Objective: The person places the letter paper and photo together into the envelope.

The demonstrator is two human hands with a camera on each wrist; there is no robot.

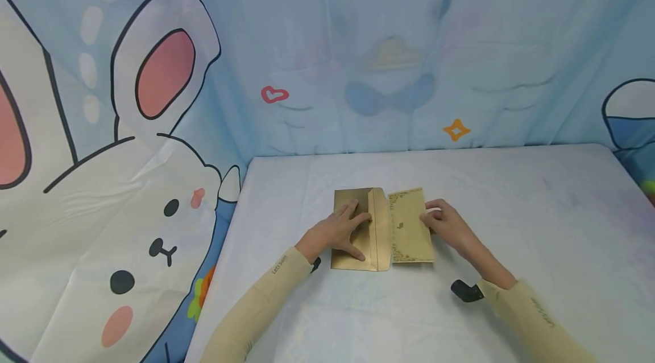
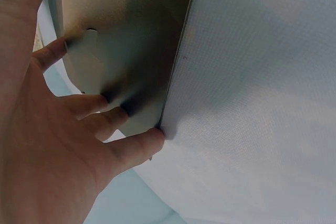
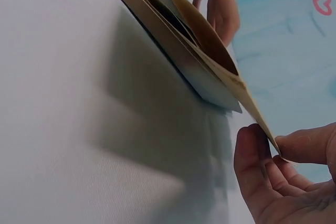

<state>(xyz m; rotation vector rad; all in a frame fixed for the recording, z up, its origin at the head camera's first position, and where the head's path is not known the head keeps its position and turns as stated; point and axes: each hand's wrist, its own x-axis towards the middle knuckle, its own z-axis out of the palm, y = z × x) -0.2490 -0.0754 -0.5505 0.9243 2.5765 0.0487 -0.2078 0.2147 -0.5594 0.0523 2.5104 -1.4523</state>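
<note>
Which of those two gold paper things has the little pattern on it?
The card on the right, pinched by the right hand: dark patterns decorate its face. The envelope, under the left hand, looks plain.

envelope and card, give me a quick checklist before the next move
1. Left hand on the envelope: ok, fingers spread across it.
2. Right hand gripping the card: ok, thumb and fingers pinch its right edge.
3. Flap folded out: ok, it lies toward the card.
4. Card lying flat: not ok, its pinched edge is raised.
5. Card clear of the flap: cannot tell, their edges are too close in the head view.
</note>
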